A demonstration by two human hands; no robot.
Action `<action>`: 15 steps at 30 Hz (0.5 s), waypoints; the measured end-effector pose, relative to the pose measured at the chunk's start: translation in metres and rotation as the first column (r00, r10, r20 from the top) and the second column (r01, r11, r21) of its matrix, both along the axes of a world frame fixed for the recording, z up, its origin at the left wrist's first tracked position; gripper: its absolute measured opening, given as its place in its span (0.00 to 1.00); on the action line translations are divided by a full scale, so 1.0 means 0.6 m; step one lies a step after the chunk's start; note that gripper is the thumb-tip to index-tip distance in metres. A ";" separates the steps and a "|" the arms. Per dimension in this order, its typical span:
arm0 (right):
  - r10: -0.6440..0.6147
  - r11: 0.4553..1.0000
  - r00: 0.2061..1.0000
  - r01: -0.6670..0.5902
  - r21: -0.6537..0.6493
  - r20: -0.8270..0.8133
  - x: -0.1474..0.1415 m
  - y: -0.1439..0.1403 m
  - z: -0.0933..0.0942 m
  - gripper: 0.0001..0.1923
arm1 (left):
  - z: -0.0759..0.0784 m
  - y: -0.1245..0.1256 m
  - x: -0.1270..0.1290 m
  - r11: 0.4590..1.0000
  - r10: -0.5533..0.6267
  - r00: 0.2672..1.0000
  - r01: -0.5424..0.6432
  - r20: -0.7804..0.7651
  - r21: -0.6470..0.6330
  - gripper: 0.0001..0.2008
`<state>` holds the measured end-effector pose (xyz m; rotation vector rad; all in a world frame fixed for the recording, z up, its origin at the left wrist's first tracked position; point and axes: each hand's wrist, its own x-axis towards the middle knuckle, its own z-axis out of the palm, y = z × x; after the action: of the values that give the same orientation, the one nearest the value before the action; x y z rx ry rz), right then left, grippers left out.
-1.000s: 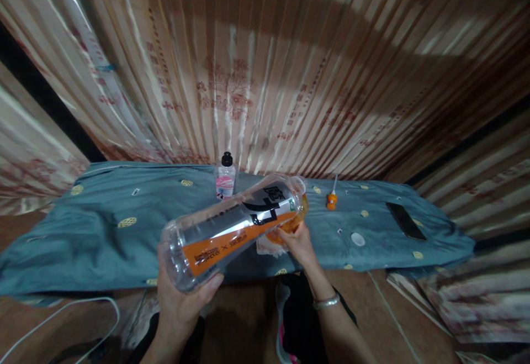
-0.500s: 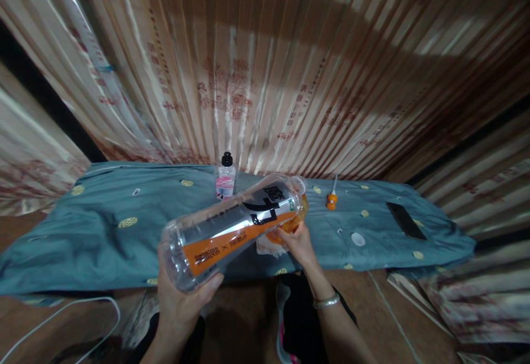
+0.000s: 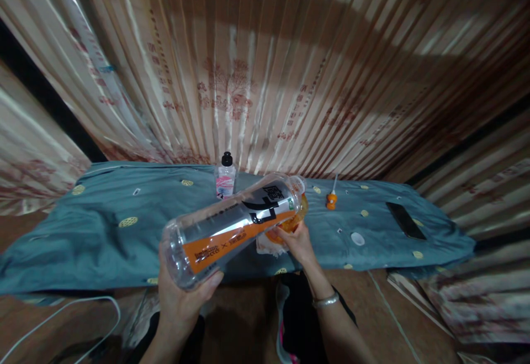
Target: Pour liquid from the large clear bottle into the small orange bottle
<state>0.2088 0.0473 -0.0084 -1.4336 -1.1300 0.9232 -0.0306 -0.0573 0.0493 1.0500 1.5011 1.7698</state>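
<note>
My left hand [image 3: 182,292] is wrapped round the base of a big clear plastic drink bottle [image 3: 232,226] with an orange and silver label. The bottle lies tilted, its neck toward the right and slightly higher in the picture, over an orange, see-through bottle [image 3: 298,219]. That orange bottle is in my right hand [image 3: 296,241], whose fingers close on its side; the big bottle hides much of it. The two mouths seem to meet, though I cannot tell whether they touch. Under the orange bottle is a pale cloth [image 3: 269,245].
On the teal patterned cover [image 3: 157,204] stand a clear bottle with a black cap [image 3: 226,179] and an orange pump top [image 3: 331,201]. A white round cap [image 3: 358,239] and a dark phone [image 3: 406,221] lie to the right. Behind hangs a pleated curtain [image 3: 265,77]; a white cable [image 3: 111,300] trails at lower left.
</note>
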 end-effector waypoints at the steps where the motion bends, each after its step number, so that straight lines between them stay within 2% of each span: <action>1: 0.006 1.000 1.000 -0.006 -0.001 -0.003 0.001 0.001 -0.002 0.33 | -0.003 0.001 -0.004 1.000 -0.027 0.999 0.026 -0.022 -0.017 0.27; 7: 0.014 0.999 0.999 -0.013 0.034 -0.033 0.001 0.003 -0.007 0.32 | -0.016 0.005 -0.017 0.999 -0.015 0.999 0.012 -0.050 -0.052 0.29; 11: 0.025 0.999 0.997 -0.024 0.025 -0.066 -0.002 0.001 -0.002 0.30 | -0.010 0.004 -0.008 1.000 0.003 1.000 -0.003 -0.020 -0.015 0.31; 15: 0.039 0.998 0.994 -0.035 0.047 -0.100 -0.004 -0.001 0.004 0.31 | -0.004 0.006 -0.010 0.999 -0.029 0.999 0.028 -0.021 -0.040 0.30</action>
<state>0.2064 0.0467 -0.0057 -1.3195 -1.0987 0.9792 -0.0364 -0.0539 0.0468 1.0693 1.5206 1.7074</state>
